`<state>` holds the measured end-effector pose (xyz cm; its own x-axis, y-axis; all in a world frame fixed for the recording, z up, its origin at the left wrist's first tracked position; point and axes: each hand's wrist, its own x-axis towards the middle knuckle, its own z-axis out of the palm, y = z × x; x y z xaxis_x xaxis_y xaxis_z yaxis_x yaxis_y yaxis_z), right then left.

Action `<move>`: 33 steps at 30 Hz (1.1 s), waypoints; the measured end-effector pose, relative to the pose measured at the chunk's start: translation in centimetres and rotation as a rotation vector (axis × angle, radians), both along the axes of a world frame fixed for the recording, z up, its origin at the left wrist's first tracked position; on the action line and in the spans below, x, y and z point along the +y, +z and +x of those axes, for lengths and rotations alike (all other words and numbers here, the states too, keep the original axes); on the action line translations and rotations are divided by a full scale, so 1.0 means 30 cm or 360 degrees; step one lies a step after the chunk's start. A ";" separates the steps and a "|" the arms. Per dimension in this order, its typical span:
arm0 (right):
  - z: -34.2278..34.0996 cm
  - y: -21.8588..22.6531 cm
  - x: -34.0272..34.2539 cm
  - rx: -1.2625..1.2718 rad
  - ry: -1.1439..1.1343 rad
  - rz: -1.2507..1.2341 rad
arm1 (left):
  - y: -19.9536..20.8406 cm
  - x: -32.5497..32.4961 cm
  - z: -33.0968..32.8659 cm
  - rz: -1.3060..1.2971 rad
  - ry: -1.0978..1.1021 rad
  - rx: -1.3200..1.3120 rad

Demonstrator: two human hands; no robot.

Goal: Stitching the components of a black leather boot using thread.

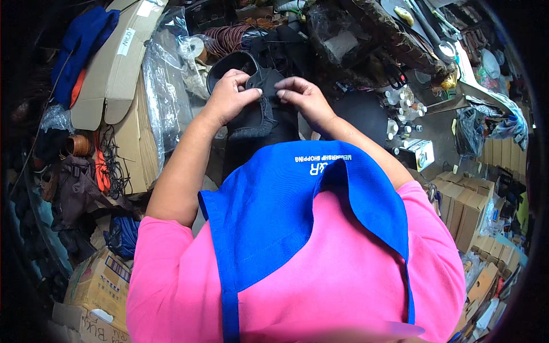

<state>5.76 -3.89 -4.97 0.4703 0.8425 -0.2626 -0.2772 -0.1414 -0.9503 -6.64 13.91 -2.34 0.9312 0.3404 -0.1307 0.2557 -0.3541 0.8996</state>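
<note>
We see a black shoe (260, 111) held up in front of the chest, just above the blue apron (274, 211), its round opening turned toward the upper left. Our left hand (229, 97) wraps the shoe's near side, thumb and fingers pinched on the dark upper at its top edge. Our right hand (303, 97) meets it from the other side, fingertips closed on the same edge, so both grips are shut on the shoe and almost touch each other.

To the left, a flattened cardboard box (117, 63) lies open with a blue cloth (86, 34) beside it; what it holds we cannot tell. Clear plastic bags (166, 91) lie crumpled between that box and the shoe. At the lower left stands another carton (100, 283), and stacked brown boxes (466, 208) fill the right side, closed as far as we see.

The table (440, 134) on the right is dark and crowded: small white bottles (403, 108) stand near the right forearm, with a small white box (420, 151) just below them. A coil of brown cord (229, 37) lies beyond the shoe. The pink shirt (343, 268) and apron hide everything below the hands.
</note>
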 end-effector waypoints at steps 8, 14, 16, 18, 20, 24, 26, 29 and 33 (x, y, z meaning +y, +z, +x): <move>-0.042 0.000 0.053 -0.0194 0.0072 0.0071 | -0.011 0.012 0.004 0.0106 -0.0035 0.0011; 0.048 -0.007 0.049 -0.0444 -0.0351 0.0078 | -0.017 0.029 -0.001 0.0129 -0.0072 -0.0002; 0.061 -0.019 0.050 -0.0439 -0.0542 0.0058 | -0.016 0.025 0.007 0.0201 -0.0112 0.0038; 0.055 -0.021 0.053 -0.0352 -0.0575 0.0099 | -0.017 0.016 0.010 0.0121 -0.0101 0.0034; 0.044 -0.009 0.061 -0.0258 -0.0597 0.0139 | -0.017 0.016 0.006 0.0041 -0.0080 0.0037; 0.103 0.016 0.065 0.0093 -0.0879 0.0394 | 0.015 0.022 0.004 0.0115 -0.0287 0.0041; 0.120 0.115 0.069 0.0552 -0.1062 0.0380 | 0.045 0.009 -0.011 0.0057 -0.0345 0.0068; 0.160 0.176 0.006 0.1052 -0.0587 0.0581 | 0.086 -0.018 -0.026 0.0852 -0.0278 0.0132; 0.193 0.312 -0.112 0.0031 -0.0360 0.0073 | 0.024 0.028 -0.055 0.0671 -0.0314 0.0034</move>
<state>11.55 -7.25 4.38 0.6438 0.7273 -0.2377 -0.3156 -0.0305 -0.9484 -8.30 14.75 -1.63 0.9821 0.1844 -0.0386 0.1634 -0.7314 0.6621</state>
